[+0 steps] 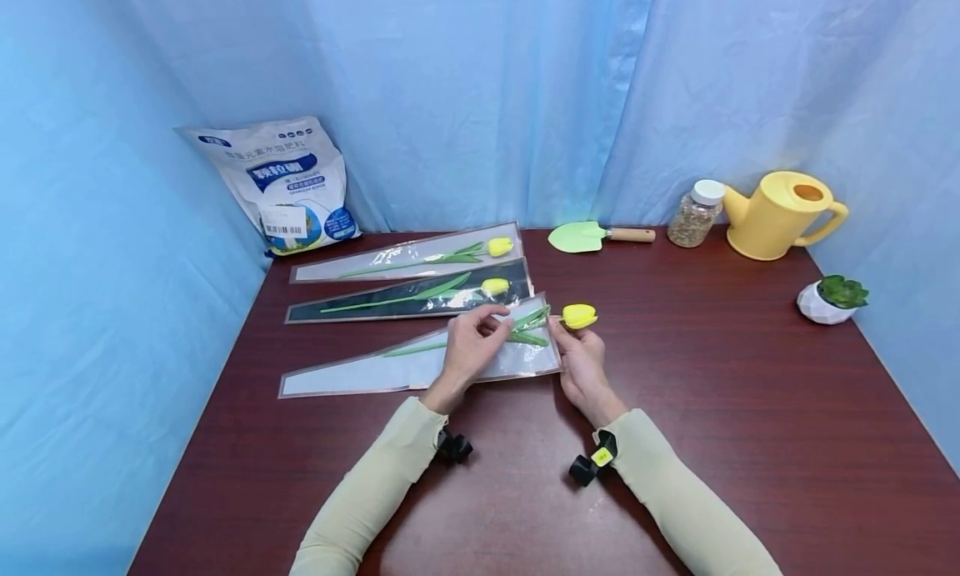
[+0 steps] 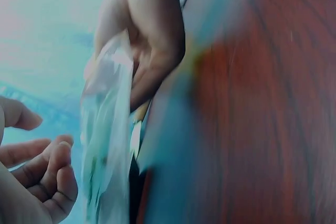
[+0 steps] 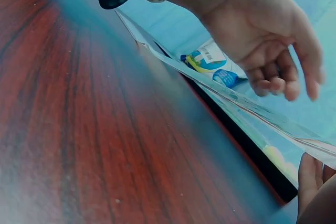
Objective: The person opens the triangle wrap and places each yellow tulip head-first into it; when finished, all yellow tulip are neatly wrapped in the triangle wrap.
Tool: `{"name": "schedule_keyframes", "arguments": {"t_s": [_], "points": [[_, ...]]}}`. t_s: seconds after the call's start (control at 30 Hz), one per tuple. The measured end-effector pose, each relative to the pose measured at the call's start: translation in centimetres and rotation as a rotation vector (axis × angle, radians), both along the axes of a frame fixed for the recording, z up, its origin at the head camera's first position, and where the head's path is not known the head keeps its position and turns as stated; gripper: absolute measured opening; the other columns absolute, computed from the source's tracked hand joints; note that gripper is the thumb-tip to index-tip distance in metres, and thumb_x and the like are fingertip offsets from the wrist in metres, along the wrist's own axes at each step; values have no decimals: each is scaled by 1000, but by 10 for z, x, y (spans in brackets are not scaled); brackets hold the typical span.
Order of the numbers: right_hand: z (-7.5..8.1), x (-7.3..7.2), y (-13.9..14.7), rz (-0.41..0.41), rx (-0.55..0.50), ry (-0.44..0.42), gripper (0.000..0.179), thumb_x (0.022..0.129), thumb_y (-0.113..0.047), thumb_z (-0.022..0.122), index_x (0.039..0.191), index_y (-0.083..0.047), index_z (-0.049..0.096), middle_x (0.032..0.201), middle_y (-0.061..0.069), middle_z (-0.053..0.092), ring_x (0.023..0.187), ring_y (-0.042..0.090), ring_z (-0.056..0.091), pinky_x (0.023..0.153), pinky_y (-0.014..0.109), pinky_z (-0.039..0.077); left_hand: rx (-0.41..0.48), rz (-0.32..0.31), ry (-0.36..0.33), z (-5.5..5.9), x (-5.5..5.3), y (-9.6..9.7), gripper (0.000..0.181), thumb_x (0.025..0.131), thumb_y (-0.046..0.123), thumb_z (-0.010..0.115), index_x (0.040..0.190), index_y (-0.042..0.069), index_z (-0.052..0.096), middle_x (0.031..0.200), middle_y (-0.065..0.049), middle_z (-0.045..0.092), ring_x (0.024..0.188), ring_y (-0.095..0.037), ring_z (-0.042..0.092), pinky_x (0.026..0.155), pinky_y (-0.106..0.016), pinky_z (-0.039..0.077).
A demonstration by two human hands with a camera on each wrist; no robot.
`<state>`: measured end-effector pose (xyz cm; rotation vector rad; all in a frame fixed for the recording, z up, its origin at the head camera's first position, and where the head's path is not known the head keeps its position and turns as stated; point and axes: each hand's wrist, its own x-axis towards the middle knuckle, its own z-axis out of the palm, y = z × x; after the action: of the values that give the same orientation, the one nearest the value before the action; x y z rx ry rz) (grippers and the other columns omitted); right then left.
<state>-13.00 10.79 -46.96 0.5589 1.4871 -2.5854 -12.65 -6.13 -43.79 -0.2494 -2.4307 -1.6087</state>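
A clear-fronted flower sleeve (image 1: 337, 378) with a white back lies nearest the person, its narrow end pointing left. Inside it run the green stem and leaves of a yellow tulip (image 1: 580, 316), whose bloom sticks out past the wide right end. My right hand (image 1: 583, 369) grips the sleeve at that wide end, below the bloom. Over the leaves hovers my left hand (image 1: 471, 348); in the right wrist view its loosely bent fingers (image 3: 286, 80) are above the sleeve, holding nothing. In the left wrist view, the right hand (image 2: 152, 30) has the sleeve's edge between its fingers.
Behind lie a dark-backed sleeve (image 1: 360, 311) and a white-backed sleeve (image 1: 322, 272), each with a yellow tulip. Along the back stand a fertilizer bag (image 1: 281, 184), green trowel (image 1: 577, 237), jar (image 1: 693, 217) and yellow watering can (image 1: 772, 217). A potted succulent (image 1: 828, 299) sits far right.
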Motion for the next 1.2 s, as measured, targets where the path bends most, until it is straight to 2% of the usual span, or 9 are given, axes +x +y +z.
{"name": "schedule_keyframes", "arguments": {"t_s": [0.1,0.17,0.3,0.4,0.53,0.67,0.87,1.03,1.2], "points": [[1,-1,3,15,-2,-10,6,99,-13,61,103,-12,57,80,-10,70,75,4,68,67,24,60,-49,-56,11,0,-2,-13,20,85,8,72,103,0,74,79,-17,75,63,-7,61,61,-16,50],[1,-1,4,23,-2,-17,7,100,-14,60,105,-12,57,80,-10,70,75,4,69,67,25,60,-103,-104,23,0,-2,-22,23,86,10,72,108,1,73,83,-16,75,67,-15,65,64,-22,54],[1,-3,6,21,-8,-21,8,100,-14,60,107,-11,55,80,-9,69,75,3,68,67,24,60,-261,-170,23,0,-1,-39,44,85,19,76,125,5,66,108,-15,71,96,-29,67,86,-42,56],[1,-4,7,9,-11,-22,8,100,-13,59,106,-11,55,80,-9,69,74,3,69,67,24,60,-402,-210,-13,-1,2,-50,69,81,29,81,142,10,54,136,-15,58,126,-34,55,105,-55,46],[0,-5,10,-2,-12,-17,9,100,-13,59,107,-11,54,81,-10,70,77,3,69,71,22,60,-586,-273,-75,-4,5,-59,99,76,43,85,155,14,34,155,-16,38,145,-38,37,116,-61,33],[2,-6,12,-12,-18,-3,10,100,-12,58,109,-10,54,83,-10,70,80,2,69,73,21,59,-713,-323,-114,-9,7,-62,113,72,50,86,160,15,23,160,-16,29,150,-37,27,121,-60,25],[5,-6,13,-12,-33,-4,9,101,-12,57,109,-11,53,84,-10,69,81,1,69,74,19,59,-772,-334,-144,-12,7,-60,121,70,46,89,161,14,16,162,-16,27,152,-37,24,123,-58,21],[9,-4,13,-1,-44,4,8,101,-14,56,108,-11,53,85,-10,69,82,1,68,74,19,58,-803,-312,-152,-12,6,-57,120,71,42,89,161,13,15,158,-19,33,148,-38,30,123,-57,24],[10,-3,14,20,-53,8,8,101,-13,57,108,-12,53,85,-9,70,81,2,69,72,20,59,-798,-291,-132,-13,5,-56,113,72,34,88,160,12,20,143,-20,44,134,-36,43,116,-54,34]]}}
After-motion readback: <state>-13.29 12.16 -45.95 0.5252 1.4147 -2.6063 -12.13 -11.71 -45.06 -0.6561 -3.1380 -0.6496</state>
